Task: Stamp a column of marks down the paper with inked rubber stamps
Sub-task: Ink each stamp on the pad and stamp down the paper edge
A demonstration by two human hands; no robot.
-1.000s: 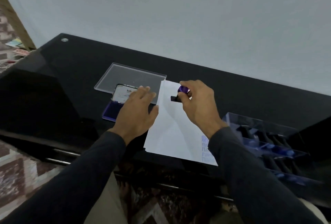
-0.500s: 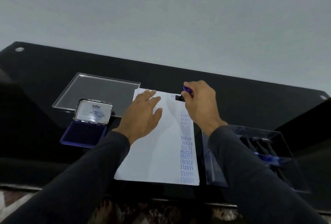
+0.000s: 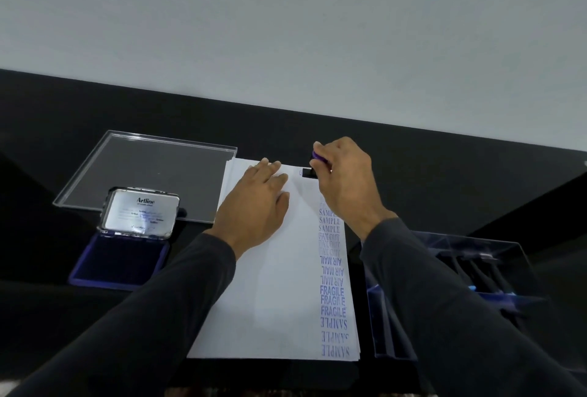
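The left hand [image 3: 259,203] lies flat with fingers straight; the right hand [image 3: 344,179] is curled, apparently pinching something, both forearms reaching forward.

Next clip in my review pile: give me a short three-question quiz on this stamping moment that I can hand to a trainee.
1. True or false: the ink pad lies open to the left of the paper.
2. What is the left hand doing?
A. Gripping a stamp
B. Resting flat on the paper
C. Closing the ink pad
3. Fill in: the right hand grips the rubber stamp at the ____ end of the column of marks.

Key
1. True; its lid stands raised.
2. B
3. Far, by the sheet's top edge, beyond the upper SAMPLE marks.
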